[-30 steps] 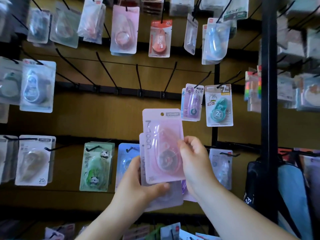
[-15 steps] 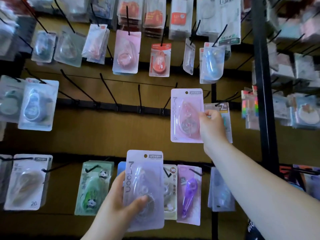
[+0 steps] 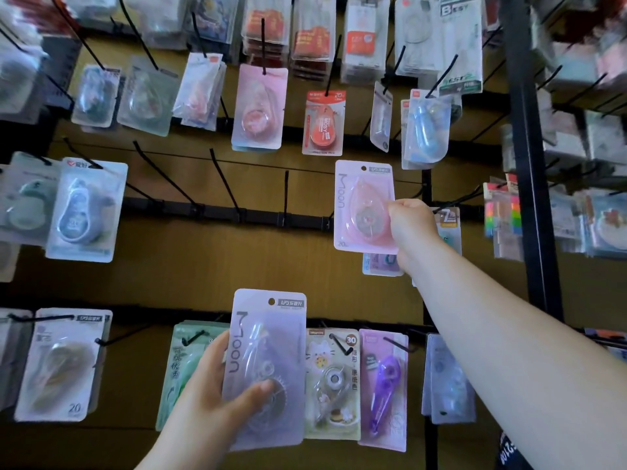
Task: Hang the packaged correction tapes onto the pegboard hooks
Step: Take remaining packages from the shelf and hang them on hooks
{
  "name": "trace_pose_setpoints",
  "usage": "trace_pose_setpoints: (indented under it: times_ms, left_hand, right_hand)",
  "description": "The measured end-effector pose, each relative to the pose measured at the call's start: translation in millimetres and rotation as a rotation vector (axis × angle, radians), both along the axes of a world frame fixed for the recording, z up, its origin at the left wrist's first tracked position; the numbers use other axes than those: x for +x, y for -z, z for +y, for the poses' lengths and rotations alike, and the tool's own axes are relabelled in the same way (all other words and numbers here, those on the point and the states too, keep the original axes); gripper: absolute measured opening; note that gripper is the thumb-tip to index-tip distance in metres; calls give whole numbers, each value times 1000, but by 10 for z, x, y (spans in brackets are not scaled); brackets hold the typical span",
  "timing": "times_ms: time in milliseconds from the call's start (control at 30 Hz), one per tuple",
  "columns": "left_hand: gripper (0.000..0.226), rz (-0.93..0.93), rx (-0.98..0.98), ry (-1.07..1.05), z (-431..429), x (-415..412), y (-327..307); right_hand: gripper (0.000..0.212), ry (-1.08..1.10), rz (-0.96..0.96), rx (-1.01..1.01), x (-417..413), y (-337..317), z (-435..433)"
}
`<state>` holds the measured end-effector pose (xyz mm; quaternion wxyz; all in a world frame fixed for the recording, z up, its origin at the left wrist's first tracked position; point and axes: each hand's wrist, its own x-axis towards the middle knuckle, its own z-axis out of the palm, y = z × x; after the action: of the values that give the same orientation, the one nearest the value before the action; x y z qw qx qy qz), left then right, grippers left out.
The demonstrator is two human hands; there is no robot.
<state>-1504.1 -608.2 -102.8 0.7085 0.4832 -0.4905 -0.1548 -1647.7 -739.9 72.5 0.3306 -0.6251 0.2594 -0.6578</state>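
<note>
Right hand (image 3: 412, 228) up high, pinching the pink pack (image 3: 364, 206) by its right edge, fingers clamped on the card. The pack stands upright in front of the board, its hang hole near the top, level with the middle row of hooks. Whether that hole is on a hook, hard to say: the card covers whatever is behind it.

Left hand (image 3: 217, 395) down low, gripping the lilac pack (image 3: 268, 364) from its left side, thumb pressed across the blister. This one also stands upright, "Moon" running down its left edge, hole free at the top. It sits in front of the bottom row, hiding part of a green pack (image 3: 176, 368) and just beside a cat-print pack (image 3: 334, 385).

The two hands are well apart, one pack each.

On the middle rail (image 3: 217, 212) several bare hooks (image 3: 286, 195) stick out to the left of the pink pack. Above hang another pink pack (image 3: 259, 108) and an orange pack (image 3: 324, 123). Right of the cat print hangs a purple pack (image 3: 385, 391). A black post (image 3: 529, 198) runs down the right side.
</note>
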Motion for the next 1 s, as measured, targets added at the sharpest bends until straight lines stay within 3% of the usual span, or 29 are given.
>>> trace_pose_setpoints:
  times_ms: [167,333,433,500,600,733,800,900,1000]
  left_hand:
    - [50,-11,-2,9,4,-5,14]
    - [82,-57,-2,6,-15,3,9]
    - [67,-60,-19,-8,-27,13,10]
    - [66,-68,-16,-13,-19,9,-2]
    - [59,-51,-28,-6,-27,5,-26]
    - [48,-39,-43,16,-32,-2,-36]
    - [56,-71,-41,20,-16,24,-24]
    - [93,-107,-46,31,-4,134,3]
    - [100,-99,-63,18,-48,238,15]
  right_hand:
    - [14,-45,32,79,7,-33,-24]
    - [12,-94,18,137,20,-96,-36]
    - [17,-100,39,163,-9,-142,-52]
    - [9,-77,92,164,-71,-180,-40]
    - [19,16,208,17,-115,-165,-56]
    - [13,109,249,-62,-14,-42,-201]
    - [13,139,243,-75,58,-27,-268]
    - [13,179,266,-88,151,-50,-381]
    - [12,235,285,-83,240,-58,-520]
